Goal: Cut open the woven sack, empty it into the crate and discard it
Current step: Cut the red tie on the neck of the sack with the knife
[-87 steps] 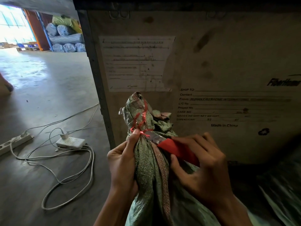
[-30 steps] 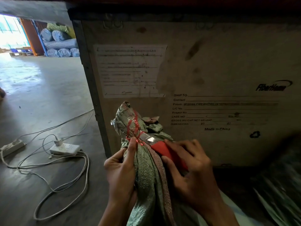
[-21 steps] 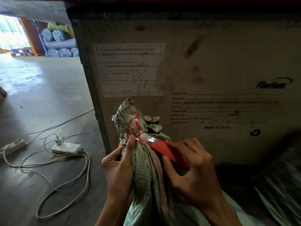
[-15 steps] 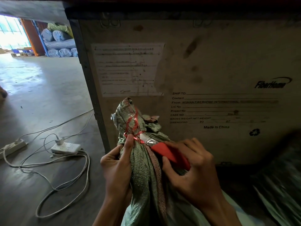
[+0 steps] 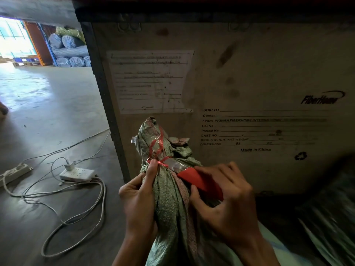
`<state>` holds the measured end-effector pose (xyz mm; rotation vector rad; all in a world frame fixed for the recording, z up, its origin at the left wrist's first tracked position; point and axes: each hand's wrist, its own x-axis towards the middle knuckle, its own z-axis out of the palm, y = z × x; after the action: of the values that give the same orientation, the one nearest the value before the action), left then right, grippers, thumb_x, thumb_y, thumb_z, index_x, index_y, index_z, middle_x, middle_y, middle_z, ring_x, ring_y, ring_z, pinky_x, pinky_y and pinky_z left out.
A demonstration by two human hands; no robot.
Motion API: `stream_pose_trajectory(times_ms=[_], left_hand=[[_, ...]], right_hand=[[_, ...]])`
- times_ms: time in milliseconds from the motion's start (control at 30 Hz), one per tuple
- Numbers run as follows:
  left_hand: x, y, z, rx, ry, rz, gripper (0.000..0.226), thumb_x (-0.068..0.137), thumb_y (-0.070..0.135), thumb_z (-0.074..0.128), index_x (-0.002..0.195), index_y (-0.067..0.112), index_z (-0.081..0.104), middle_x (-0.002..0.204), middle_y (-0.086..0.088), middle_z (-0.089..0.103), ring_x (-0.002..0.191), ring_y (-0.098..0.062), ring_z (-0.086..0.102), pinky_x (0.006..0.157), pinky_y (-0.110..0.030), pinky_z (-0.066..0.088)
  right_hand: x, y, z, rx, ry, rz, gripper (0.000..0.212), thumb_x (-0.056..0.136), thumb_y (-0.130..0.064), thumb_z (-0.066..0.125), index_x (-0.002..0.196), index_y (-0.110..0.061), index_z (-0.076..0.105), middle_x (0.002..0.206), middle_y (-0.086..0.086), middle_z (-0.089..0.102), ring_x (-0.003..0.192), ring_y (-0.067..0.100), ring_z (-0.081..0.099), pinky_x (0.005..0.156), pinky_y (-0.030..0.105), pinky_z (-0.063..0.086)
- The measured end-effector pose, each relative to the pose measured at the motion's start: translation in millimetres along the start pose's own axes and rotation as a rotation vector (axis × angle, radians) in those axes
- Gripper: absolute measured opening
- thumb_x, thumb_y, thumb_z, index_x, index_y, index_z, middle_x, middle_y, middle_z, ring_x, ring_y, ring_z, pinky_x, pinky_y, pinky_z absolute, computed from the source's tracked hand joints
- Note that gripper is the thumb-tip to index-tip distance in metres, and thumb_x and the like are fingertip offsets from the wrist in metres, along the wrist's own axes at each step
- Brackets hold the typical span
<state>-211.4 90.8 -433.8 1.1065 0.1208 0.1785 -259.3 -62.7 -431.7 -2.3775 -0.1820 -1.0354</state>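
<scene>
the left hand [image 5: 139, 198] is gripping the green woven sack [image 5: 171, 204] at its red-string-tied neck [image 5: 156, 150] — the right hand [image 5: 226, 198] is clasping a red-handled cutter [image 5: 199, 180], blade against the string.

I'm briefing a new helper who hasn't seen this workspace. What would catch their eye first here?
Front and centre, the left hand grips the neck of a green woven sack tied with red string, while the right hand presses a red-handled cutter against the tie. Behind rises a big crate printed with shipping text; white power strips and cables sprawl on the floor at left.
</scene>
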Motion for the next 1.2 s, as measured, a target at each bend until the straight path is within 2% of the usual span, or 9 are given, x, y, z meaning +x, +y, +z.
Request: stream_pose_trajectory(times_ms=[167, 367, 467, 600, 700, 867, 1000, 1100, 1200], left_hand=[[0, 1, 2, -0.026, -0.009, -0.028, 0.044, 0.075, 0.034, 0.075, 0.084, -0.009, 0.075, 0.092, -0.035, 0.071, 0.078, -0.036, 0.069, 0.075, -0.041, 0.056], [0, 0, 1, -0.047, -0.034, -0.075, 0.038, 0.078, 0.031, 0.074, 0.081, -0.007, 0.076, 0.094, -0.036, 0.07, 0.081, -0.038, 0.068, 0.078, -0.044, 0.055], [-1, 2, 3, -0.056, -0.044, -0.092, 0.039, 0.077, 0.031, 0.073, 0.082, -0.008, 0.075, 0.094, -0.034, 0.072, 0.084, -0.04, 0.068, 0.084, -0.049, 0.055], [-5, 1, 4, -0.076, -0.034, -0.09, 0.044, 0.08, 0.029, 0.073, 0.085, -0.015, 0.07, 0.098, -0.041, 0.067, 0.086, -0.041, 0.065, 0.087, -0.054, 0.052], [-6, -3, 6, -0.098, -0.001, -0.082, 0.049, 0.08, 0.028, 0.075, 0.083, -0.019, 0.065, 0.096, -0.045, 0.063, 0.086, -0.041, 0.061, 0.088, -0.062, 0.049], [-6, -10, 10, -0.097, 0.025, -0.076, 0.031, 0.084, 0.026, 0.075, 0.072, -0.003, 0.075, 0.086, -0.034, 0.07, 0.081, -0.039, 0.064, 0.086, -0.056, 0.052], [-4, -12, 7, -0.107, 0.027, -0.065, 0.062, 0.078, 0.039, 0.081, 0.089, -0.019, 0.061, 0.091, -0.04, 0.065, 0.084, -0.042, 0.057, 0.082, -0.063, 0.049], [-1, -15, 3, -0.148, 0.034, -0.056, 0.069, 0.076, 0.04, 0.083, 0.089, -0.022, 0.055, 0.091, -0.049, 0.057, 0.085, -0.04, 0.053, 0.079, -0.061, 0.045], [-1, -20, 1, -0.148, -0.004, -0.051, 0.079, 0.068, 0.045, 0.088, 0.087, -0.023, 0.052, 0.086, -0.036, 0.061, 0.083, -0.037, 0.051, 0.076, -0.057, 0.044]], right_hand=[[0, 1, -1, -0.012, 0.059, -0.02, 0.033, 0.078, -0.036, 0.07, 0.103, -0.015, 0.076, 0.094, -0.004, 0.069, 0.088, 0.014, 0.056, 0.077, 0.013, 0.042], [-1, 4, -1, -0.033, 0.096, -0.025, 0.031, 0.074, -0.032, 0.073, 0.099, -0.014, 0.076, 0.09, -0.003, 0.068, 0.085, 0.017, 0.057, 0.073, 0.022, 0.046], [-1, 6, 1, -0.032, 0.098, -0.054, 0.031, 0.077, -0.03, 0.073, 0.102, -0.013, 0.076, 0.093, -0.002, 0.068, 0.087, 0.017, 0.057, 0.078, 0.016, 0.042], [-3, 9, 5, -0.057, 0.095, -0.097, 0.036, 0.086, -0.031, 0.071, 0.115, -0.01, 0.073, 0.101, 0.002, 0.068, 0.095, 0.018, 0.055, 0.082, 0.021, 0.047], [-5, 9, 8, -0.056, 0.109, -0.098, 0.036, 0.091, -0.03, 0.065, 0.118, -0.007, 0.074, 0.103, 0.006, 0.068, 0.096, 0.018, 0.055, 0.088, 0.017, 0.043], [-10, 4, 19, -0.062, 0.149, -0.062, 0.035, 0.09, -0.023, 0.07, 0.12, -0.006, 0.072, 0.105, 0.007, 0.068, 0.096, 0.019, 0.054, 0.087, 0.02, 0.044], [-9, 0, 22, -0.059, 0.181, -0.046, 0.034, 0.092, -0.026, 0.068, 0.119, -0.007, 0.073, 0.104, 0.006, 0.068, 0.095, 0.02, 0.055, 0.087, 0.02, 0.044], [-9, -3, 24, -0.05, 0.168, -0.044, 0.036, 0.093, -0.031, 0.063, 0.118, -0.007, 0.073, 0.104, 0.006, 0.069, 0.095, 0.02, 0.056, 0.085, 0.019, 0.044], [-6, -7, 25, -0.009, 0.193, 0.018, 0.037, 0.094, -0.034, 0.062, 0.12, -0.01, 0.072, 0.103, 0.002, 0.067, 0.094, 0.016, 0.057, 0.085, 0.022, 0.047]])
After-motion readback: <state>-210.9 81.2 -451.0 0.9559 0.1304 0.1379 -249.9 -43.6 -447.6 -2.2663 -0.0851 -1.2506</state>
